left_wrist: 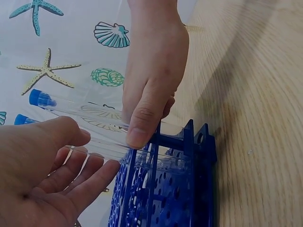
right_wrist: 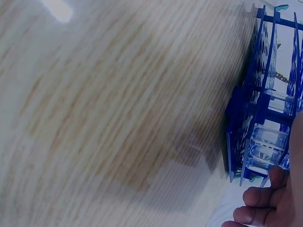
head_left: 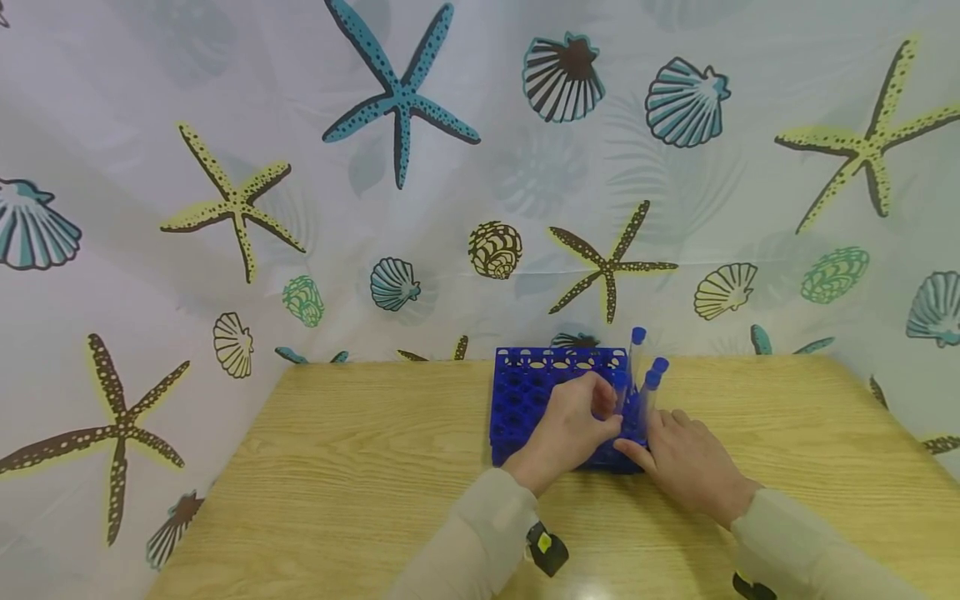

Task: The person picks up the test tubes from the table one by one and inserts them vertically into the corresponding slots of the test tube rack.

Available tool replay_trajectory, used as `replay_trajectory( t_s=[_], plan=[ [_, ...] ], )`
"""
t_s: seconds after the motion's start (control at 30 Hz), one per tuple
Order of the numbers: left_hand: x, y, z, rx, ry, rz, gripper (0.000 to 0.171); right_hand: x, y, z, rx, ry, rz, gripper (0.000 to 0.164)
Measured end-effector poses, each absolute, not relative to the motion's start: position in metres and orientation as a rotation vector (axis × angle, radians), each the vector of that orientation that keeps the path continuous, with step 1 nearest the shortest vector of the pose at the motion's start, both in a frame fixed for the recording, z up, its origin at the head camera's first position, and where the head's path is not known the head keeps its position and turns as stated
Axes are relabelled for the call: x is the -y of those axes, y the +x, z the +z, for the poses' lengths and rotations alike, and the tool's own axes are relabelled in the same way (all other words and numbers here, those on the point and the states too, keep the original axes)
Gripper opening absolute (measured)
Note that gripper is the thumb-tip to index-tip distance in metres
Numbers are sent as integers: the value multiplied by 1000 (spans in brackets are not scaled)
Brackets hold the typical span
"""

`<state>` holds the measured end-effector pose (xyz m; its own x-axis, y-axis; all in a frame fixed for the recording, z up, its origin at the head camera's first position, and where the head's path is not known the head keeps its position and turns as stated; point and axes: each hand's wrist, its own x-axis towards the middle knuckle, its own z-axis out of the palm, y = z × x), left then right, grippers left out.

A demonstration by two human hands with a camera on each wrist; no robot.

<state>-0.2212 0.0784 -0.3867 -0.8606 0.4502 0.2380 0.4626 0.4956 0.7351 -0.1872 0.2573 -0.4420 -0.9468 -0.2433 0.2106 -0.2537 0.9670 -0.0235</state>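
Slim, clear tubes with bright blue caps (head_left: 648, 407) are standing at the right end of a dark blue, rectangular rack with rows of round holes (head_left: 510, 429); from where I'm standing, four caps are showing. One of them is rising apart at the far edge, two are clustering on the right, and the last is sitting just beside the person's left hand (head_left: 570, 425). That hand is reaching across the rack from the front, its fingers bending next to this nearest tube, but I cannot tell whether thumb and fingers are actually pinching it. The right hand (head_left: 693, 467) is resting against the rack's right end, its fingers lying fairly straight and its thumb spreading apart from them across the front corner. The rack is sitting towards the back of a light, wood-grained table (head_left: 360, 467). Behind it, a white cloth printed with starfish and shells (head_left: 442, 225) is hanging. Pale, long sleeves (head_left: 480, 525) are covering both forearms.
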Motion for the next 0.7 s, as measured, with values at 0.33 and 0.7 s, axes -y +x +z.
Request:
replay_trajectory(
  t_s=[0.33, 0.7],
  plan=[
    [-78, -219, -388, 2725, -800, -1342, 20, -257, -187, -443, 2898, 377, 81, 75],
    [-68, -220, -387, 2748, -822, -1312, 30, -256, -187, -442, 2898, 369, 84, 75]
  ],
)
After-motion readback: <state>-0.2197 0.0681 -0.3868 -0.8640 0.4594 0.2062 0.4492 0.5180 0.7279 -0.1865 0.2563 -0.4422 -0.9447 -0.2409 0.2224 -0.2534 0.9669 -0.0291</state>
